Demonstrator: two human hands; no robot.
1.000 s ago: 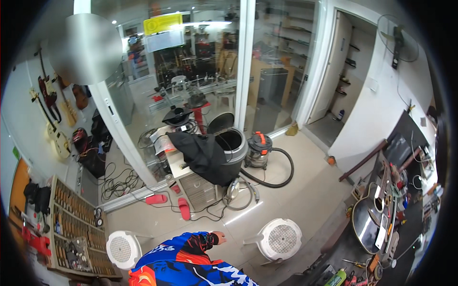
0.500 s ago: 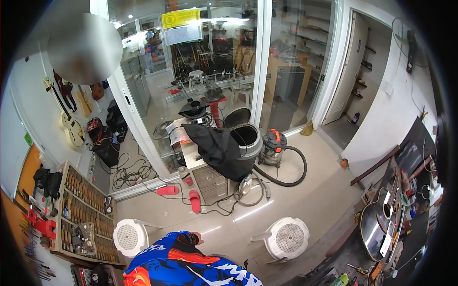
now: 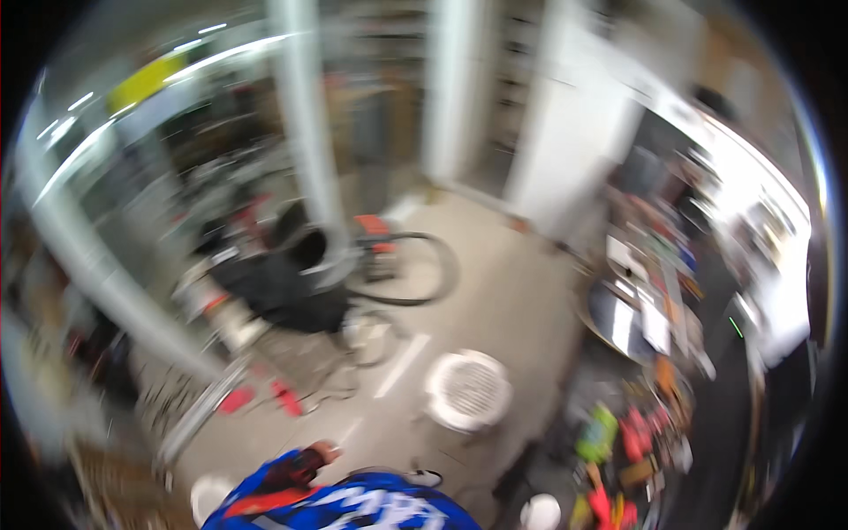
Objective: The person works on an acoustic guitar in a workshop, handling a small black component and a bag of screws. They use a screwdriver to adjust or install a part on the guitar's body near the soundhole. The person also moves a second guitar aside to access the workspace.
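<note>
The whole view is smeared by motion. My left hand (image 3: 326, 451) shows just past the end of a blue and orange printed sleeve (image 3: 265, 495) at the lower edge. Something dark wraps the wrist. The hand is out over the tiled floor (image 3: 397, 389), and the blur hides its fingers and anything in them. My right hand is out of sight. To the right of the visible hand, farther off, stands a white plastic stool (image 3: 468, 390).
A vacuum cleaner (image 3: 378, 252) with a curled black hose and a black cloth (image 3: 283, 287) lie ahead. Red slippers (image 3: 286, 399) rest on the floor. On the right, a cluttered workbench holds a dark guitar (image 3: 609, 318) and tools. A second white stool (image 3: 210, 497) is at lower left.
My view has swung to the right, so the room has shifted left and more of the workbench shows. My left hand has moved slightly left in the picture.
</note>
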